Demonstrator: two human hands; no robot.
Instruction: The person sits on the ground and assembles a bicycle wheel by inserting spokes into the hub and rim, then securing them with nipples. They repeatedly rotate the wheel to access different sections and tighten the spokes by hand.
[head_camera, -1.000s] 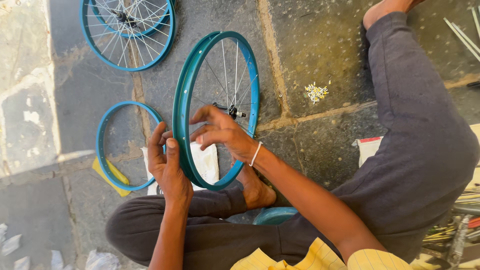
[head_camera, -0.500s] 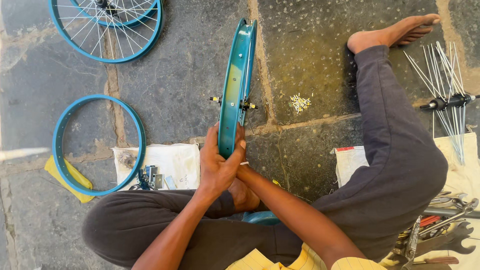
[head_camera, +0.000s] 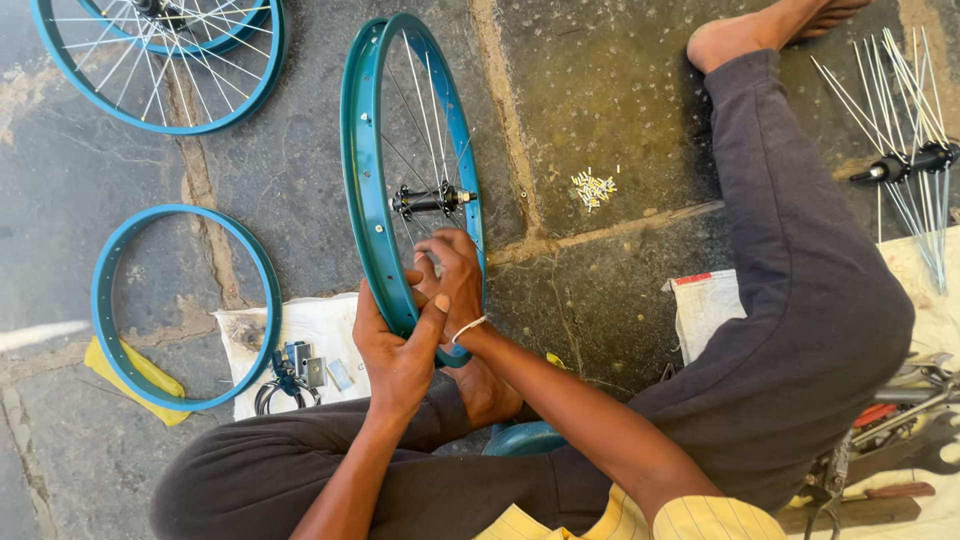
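head view, wheel: we are seeing a teal bicycle wheel (head_camera: 372, 180) standing upright on its rim on the stone floor (head_camera: 600, 90), turned nearly edge-on to us, its hub (head_camera: 432, 199) and thin spokes showing inside.
head view, left hand: the left hand (head_camera: 396, 352) is wrapping its fingers around the near, lower part of the rim, thumb pressing up along the rim's side; it is gripping the wheel.
head view, right hand: the right hand (head_camera: 452, 282) is lying against the rim's far side just below the hub, fingers curled in among the spokes and closing on the wheel, a white band at the wrist.
head view, legs: the person is sitting on the floor in dark trousers, one bare foot (head_camera: 770, 25) stretched out at the top right.
head view, left of the wheel: a bare teal rim (head_camera: 108, 350) is lying flat, near a white cloth (head_camera: 320, 330) carrying small metal parts; a second spoked wheel (head_camera: 160, 60) is lying beyond.
head view, right side: a small heap of pale nipples (head_camera: 594, 187) is sitting on the floor; a hub with loose spokes (head_camera: 905, 160) and hand tools (head_camera: 900, 420) are lying at the right edge.
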